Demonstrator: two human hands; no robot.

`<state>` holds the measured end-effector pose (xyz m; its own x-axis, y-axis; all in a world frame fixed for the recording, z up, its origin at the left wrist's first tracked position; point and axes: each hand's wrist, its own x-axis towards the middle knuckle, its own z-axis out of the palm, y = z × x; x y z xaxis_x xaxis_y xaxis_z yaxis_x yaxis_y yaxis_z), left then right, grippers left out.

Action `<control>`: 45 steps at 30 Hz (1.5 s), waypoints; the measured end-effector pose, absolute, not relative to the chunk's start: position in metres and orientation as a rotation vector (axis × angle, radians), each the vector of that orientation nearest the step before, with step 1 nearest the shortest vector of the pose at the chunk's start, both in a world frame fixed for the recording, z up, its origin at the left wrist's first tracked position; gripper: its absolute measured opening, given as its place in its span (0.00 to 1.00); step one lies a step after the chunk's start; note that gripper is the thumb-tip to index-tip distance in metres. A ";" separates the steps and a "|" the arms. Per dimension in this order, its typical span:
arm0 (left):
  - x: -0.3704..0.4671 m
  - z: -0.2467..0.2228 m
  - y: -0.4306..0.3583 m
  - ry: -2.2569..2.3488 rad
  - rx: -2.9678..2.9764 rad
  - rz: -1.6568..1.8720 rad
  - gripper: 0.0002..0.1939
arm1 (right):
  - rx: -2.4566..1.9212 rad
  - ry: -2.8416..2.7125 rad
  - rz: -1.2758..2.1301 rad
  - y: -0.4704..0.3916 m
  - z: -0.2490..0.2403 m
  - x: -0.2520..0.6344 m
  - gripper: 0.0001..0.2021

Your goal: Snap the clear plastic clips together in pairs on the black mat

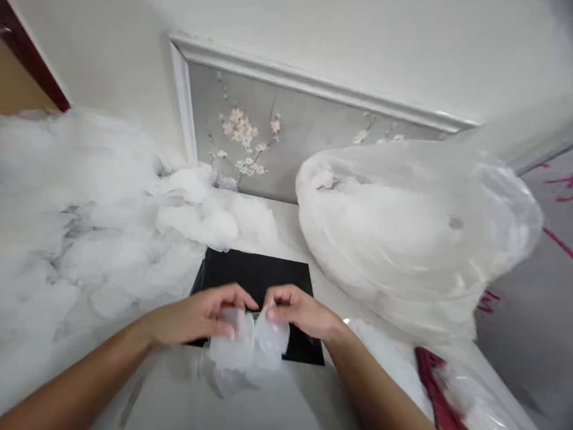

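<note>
A thin, see-through white piece of soft material (pixel 239 352) hangs between my two hands above the front edge of a flat black board (pixel 255 272). My left hand (pixel 215 310) is curled, with thumb and fingers on the left part of the piece. My right hand (pixel 298 310) pinches its upper right part between thumb and fingers. The piece bunches into two rounded lobes and droops past the board's front edge. Blur hides its exact kind.
A large heap of similar white pieces (pixel 111 239) covers the left side. To the right stands a big clear plastic bag (pixel 416 239) full of white material. A dark red object (pixel 436 388) lies front right. Behind is a wall with a framed floral panel (pixel 286 143).
</note>
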<state>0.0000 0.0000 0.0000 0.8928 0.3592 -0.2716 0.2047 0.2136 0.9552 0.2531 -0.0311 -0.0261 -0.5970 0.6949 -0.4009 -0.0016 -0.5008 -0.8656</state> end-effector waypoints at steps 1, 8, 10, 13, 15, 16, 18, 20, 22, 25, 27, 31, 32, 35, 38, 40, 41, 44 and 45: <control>0.006 0.005 -0.009 0.530 1.565 0.055 0.18 | -1.135 -1.517 2.040 -0.035 -0.023 0.252 0.21; -0.011 0.009 0.000 0.771 2.043 0.157 0.14 | -1.379 -2.107 1.480 -0.035 0.000 0.250 0.18; -0.028 0.002 0.020 1.227 2.201 0.180 0.10 | -1.488 -2.036 1.382 -0.018 0.000 0.252 0.13; -0.042 -0.005 0.044 1.914 2.234 -0.083 0.17 | -1.824 -1.962 0.837 0.014 -0.012 0.253 0.10; -0.043 -0.007 0.051 1.968 2.148 -0.094 0.22 | -1.919 -1.997 0.493 0.034 -0.025 0.250 0.18; -0.043 -0.008 0.053 1.943 2.120 -0.046 0.24 | -1.936 -2.032 0.367 0.041 -0.032 0.248 0.21; -0.041 -0.009 0.054 1.923 2.134 0.054 0.27 | -1.952 -2.086 0.182 0.053 -0.043 0.243 0.23; -0.042 -0.010 0.054 1.959 2.205 0.096 0.25 | -1.972 -2.106 0.094 0.059 -0.051 0.239 0.18; -0.044 -0.010 0.054 1.958 2.268 0.151 0.17 | -1.966 -2.055 0.160 0.063 -0.054 0.238 0.09; -0.041 -0.010 0.053 1.753 2.220 0.521 0.07 | -1.826 -1.741 0.479 0.070 -0.054 0.242 0.01; -0.032 -0.011 0.048 1.493 2.009 0.803 0.14 | -1.760 -1.533 0.618 0.077 -0.054 0.247 0.08; -0.002 -0.022 0.029 1.106 1.222 0.849 0.33 | -1.740 -1.325 0.737 0.085 -0.053 0.251 0.19; 0.004 -0.025 0.024 1.097 1.040 0.823 0.37 | -1.709 -1.278 0.790 0.083 -0.053 0.249 0.20; 0.017 -0.030 0.016 1.053 0.708 0.794 0.27 | -1.568 -1.157 1.044 0.063 -0.054 0.242 0.11; 0.019 -0.028 0.017 0.981 0.517 0.790 0.12 | -1.433 -1.077 1.290 0.032 -0.053 0.235 0.18; 0.018 -0.025 0.019 0.952 0.434 0.793 0.12 | -1.310 -0.881 1.487 0.012 -0.049 0.232 0.23; 0.018 -0.024 0.021 0.945 0.403 0.796 0.12 | -1.251 -0.778 1.580 0.005 -0.047 0.231 0.26; 0.016 -0.024 0.023 0.911 0.360 0.783 0.13 | -1.133 -0.575 1.756 -0.006 -0.042 0.233 0.32; 0.016 -0.024 0.023 0.903 0.352 0.780 0.14 | -1.109 -0.538 1.788 -0.007 -0.043 0.235 0.32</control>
